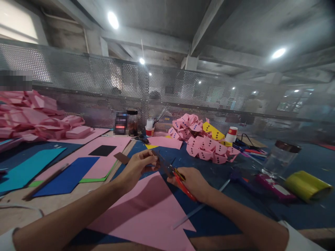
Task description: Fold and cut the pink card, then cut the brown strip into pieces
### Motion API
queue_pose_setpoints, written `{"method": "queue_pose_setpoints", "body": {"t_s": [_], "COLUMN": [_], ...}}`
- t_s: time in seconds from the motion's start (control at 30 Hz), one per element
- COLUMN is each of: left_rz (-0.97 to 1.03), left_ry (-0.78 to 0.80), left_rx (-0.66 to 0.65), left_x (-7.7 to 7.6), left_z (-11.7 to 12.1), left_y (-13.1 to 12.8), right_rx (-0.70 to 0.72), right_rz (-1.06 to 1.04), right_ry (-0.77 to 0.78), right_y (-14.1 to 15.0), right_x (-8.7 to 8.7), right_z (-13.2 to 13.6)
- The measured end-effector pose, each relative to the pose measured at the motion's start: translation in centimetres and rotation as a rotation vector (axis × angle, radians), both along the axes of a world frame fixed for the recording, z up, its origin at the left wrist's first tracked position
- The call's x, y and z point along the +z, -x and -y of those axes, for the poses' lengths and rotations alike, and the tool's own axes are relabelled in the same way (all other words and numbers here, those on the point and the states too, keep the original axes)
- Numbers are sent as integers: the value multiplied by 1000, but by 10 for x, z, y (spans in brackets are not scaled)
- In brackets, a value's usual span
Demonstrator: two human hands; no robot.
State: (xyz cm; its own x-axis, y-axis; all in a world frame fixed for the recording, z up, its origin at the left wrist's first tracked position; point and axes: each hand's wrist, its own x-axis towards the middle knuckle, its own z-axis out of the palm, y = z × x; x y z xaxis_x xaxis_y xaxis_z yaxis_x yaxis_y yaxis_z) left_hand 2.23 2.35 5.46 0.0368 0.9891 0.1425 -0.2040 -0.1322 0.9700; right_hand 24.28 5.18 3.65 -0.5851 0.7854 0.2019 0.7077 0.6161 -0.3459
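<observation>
My right hand (195, 181) is closed on a pair of scissors (184, 188) with red-orange handles, the blades pointing up and left toward my other hand. My left hand (138, 165) pinches a narrow brown strip (121, 158), whose end sticks out on the left; the part in the fingers is mostly hidden. The scissor blades come close to the left fingertips, and I cannot tell whether they touch the strip. Below both hands lies a large pink sheet (141, 212) with angled edges. A long translucent stick (201, 206) lies beside it, passing under my right forearm.
Folded pink pieces with dots (214, 150) are heaped ahead, and more pink pieces (39, 115) at left. Blue sheet (69, 176), turquoise sheet (31, 167) and black piece (102, 150) lie left. At right are a clear jar (278, 160) and a yellow roll (309, 184).
</observation>
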Motion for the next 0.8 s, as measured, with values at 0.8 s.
{"method": "queue_pose_setpoints", "body": {"t_s": [0.8], "left_rz": [-221], "left_ry": [38], "left_rx": [-192], "left_x": [-8], "left_z": [7], "left_y": [-11], "right_rx": [43], "right_rz": [-662], "right_ry": [613], "right_y": [2], "right_x": [14], "right_z": [1]}}
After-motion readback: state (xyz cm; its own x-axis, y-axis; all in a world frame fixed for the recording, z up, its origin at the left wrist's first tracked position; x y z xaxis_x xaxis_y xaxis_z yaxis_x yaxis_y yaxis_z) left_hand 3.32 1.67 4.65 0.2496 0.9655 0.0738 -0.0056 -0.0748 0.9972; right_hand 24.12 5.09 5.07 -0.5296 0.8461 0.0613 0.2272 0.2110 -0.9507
